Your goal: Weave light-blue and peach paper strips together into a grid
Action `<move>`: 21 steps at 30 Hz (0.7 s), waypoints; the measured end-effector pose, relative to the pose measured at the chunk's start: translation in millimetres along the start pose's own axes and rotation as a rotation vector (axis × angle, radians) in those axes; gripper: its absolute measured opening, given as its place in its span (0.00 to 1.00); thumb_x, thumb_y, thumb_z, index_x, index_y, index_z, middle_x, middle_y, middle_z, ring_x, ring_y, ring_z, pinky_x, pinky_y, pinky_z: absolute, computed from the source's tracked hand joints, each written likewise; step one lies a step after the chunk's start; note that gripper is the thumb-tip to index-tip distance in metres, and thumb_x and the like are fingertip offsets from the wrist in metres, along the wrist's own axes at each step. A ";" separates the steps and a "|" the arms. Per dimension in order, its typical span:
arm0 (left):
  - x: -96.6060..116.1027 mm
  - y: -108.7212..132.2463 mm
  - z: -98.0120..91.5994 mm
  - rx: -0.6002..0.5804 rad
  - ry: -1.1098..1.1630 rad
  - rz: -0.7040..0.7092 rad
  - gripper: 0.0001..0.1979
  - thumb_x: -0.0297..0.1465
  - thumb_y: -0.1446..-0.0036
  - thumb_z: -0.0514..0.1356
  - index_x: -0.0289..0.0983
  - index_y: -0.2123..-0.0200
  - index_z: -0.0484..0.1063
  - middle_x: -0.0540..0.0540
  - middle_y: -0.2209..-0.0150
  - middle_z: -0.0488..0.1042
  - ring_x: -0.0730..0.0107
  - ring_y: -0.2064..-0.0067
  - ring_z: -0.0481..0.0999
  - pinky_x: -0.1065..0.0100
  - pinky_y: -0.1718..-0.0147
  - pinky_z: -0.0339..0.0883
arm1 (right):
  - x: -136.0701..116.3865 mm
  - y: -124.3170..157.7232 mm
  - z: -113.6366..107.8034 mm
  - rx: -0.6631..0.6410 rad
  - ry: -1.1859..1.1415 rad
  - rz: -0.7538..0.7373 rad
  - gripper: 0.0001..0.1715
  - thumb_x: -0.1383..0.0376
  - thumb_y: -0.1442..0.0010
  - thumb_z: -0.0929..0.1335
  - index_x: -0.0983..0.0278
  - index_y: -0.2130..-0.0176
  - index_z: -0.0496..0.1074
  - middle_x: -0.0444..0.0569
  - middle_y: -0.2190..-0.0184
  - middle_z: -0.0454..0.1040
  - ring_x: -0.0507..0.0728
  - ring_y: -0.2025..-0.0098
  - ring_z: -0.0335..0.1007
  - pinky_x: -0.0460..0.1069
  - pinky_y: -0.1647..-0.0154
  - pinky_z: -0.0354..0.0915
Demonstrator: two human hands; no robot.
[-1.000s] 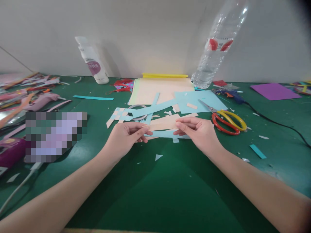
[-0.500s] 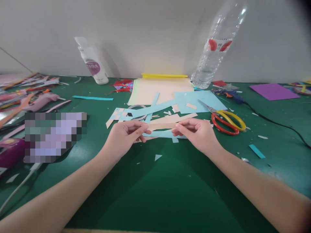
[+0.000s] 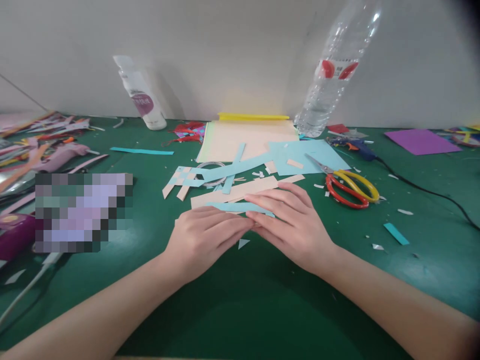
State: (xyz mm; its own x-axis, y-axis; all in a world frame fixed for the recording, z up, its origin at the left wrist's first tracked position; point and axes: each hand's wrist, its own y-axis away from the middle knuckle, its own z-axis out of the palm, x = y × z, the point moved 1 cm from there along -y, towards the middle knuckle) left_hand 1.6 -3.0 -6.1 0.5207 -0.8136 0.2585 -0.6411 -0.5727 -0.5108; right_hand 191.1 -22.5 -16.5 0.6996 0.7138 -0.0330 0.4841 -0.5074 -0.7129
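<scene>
Blue paper strip point(image 3: 225, 206) right behind my left hand point(image 3: 208, 237) and right hand point(image 3: 292, 220), fingertips meeting

So it's around the middle of the green table point(image 3: 225, 310), and the right hand's fingers cross over its right end, slightly fanned. Left hand's fingers are bunched close together and bent. Can't tell if either one is pinching anything, since the tips are hidden where they meet. Just past the blue strip there's a wider peach strip point(image 3: 236, 191), and off to the left a little checkered paper piece point(image 3: 187, 176). Scissors point(image 3: 330, 176) with one red and one yellow handle lie right of the hands, tips over a light blue sheet point(image 3: 288, 150). Big clear bottle point(image 3: 330, 90) stands at the back.
</scene>
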 end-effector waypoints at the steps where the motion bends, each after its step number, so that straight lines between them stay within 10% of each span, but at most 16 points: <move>1: -0.5 0.6 -0.3 -0.012 0.005 0.003 0.10 0.31 0.41 0.56 0.46 0.63 0.77 0.50 0.66 0.81 0.68 0.65 0.79 0.69 0.65 0.69 | 0.2 -0.5 -0.6 0.003 0.016 -0.002 0.08 0.67 0.40 0.65 0.56 0.63 0.74 0.43 0.51 0.74 0.55 0.50 0.69 0.58 0.43 0.57; 21: -18.5 -9.6 -9.9 0.121 0.242 -0.601 0.08 0.31 0.45 0.57 0.42 0.68 0.78 0.52 0.73 0.79 0.75 0.77 0.75 0.74 0.75 0.69 | 43.6 4.9 3.7 0.031 -0.222 0.306 0.06 0.65 0.42 0.67 0.59 0.70 0.74 0.47 0.60 0.75 0.58 0.56 0.69 0.59 0.50 0.61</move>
State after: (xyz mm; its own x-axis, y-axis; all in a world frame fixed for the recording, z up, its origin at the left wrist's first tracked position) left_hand -7.5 16.5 2.2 0.6175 -0.3632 0.6977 -0.2030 -0.9306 -0.3047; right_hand 222.0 8.0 -24.1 0.6765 0.6206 -0.3965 0.2517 -0.7008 -0.6674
